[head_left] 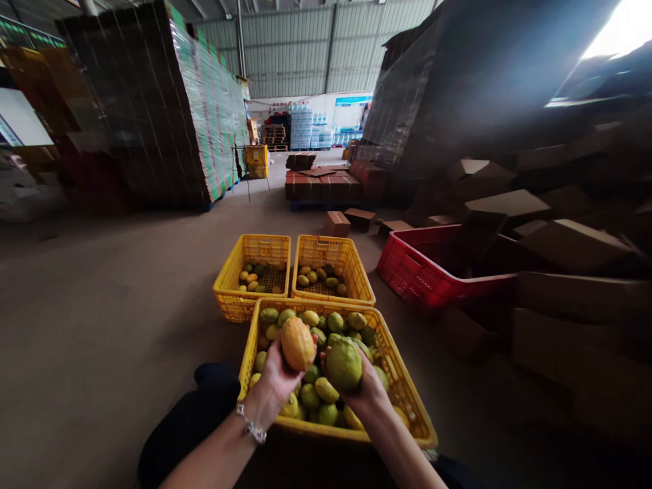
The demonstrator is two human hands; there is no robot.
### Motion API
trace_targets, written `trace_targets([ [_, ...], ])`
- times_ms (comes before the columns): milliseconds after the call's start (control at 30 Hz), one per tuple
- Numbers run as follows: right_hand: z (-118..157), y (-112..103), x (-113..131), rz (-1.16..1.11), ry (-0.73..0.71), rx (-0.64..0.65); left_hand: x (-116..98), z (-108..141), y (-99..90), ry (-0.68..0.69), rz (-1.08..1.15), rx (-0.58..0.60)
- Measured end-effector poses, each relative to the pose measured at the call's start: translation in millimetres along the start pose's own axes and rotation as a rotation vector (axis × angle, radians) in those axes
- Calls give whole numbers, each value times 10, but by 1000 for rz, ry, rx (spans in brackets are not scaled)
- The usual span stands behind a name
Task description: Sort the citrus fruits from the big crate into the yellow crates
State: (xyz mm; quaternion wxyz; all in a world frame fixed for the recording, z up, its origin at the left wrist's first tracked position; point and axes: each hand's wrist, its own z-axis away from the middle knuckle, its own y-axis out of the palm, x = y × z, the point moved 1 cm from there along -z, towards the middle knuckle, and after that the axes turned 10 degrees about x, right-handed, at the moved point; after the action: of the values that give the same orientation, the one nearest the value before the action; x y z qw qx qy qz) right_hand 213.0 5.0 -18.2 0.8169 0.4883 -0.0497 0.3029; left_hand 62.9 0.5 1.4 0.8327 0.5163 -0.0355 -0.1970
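My left hand [279, 372] holds an orange-yellow fruit [298, 344], its fingers wrapped round the underside. A green fruit [343, 365] sits in my right hand [369, 390], close beside the orange one but apart from it. Both are held above a large yellow crate [407, 394] with many green and yellowish fruits [326, 390] inside. Behind it stand two more yellow crates: the left one [229, 292] has several yellow and green fruits, and the right one [363, 285] has several yellow-green fruits near its front and left.
To the right is a red crate [412, 272] among piled cardboard boxes [575, 244]. Small cartons [337, 223] lie on the floor [127, 292] ahead, before a pallet of flat boxes [320, 187]. Tall wrapped stacks [204, 115] rise at both sides.
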Motion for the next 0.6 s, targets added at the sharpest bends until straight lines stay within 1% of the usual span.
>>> trace_targets([
  [100, 75, 91, 9, 7, 6, 21, 5, 44, 13, -22, -44, 9],
  [167, 115, 129, 20, -7, -15, 25, 9, 65, 22, -28, -70, 15],
  [300, 133, 129, 38, -38, -53, 0, 10, 69, 47, -21, -108, -4],
  [400, 113, 117, 42, -55, -19, 15, 9, 44, 39, -41, -112, -1],
  [500, 101, 136, 39, -21, 9, 9, 15, 2, -30, -73, -98, 13],
  [600, 110, 156, 27, 31, 20, -24, 31, -47, -149, -82, -135, -14],
])
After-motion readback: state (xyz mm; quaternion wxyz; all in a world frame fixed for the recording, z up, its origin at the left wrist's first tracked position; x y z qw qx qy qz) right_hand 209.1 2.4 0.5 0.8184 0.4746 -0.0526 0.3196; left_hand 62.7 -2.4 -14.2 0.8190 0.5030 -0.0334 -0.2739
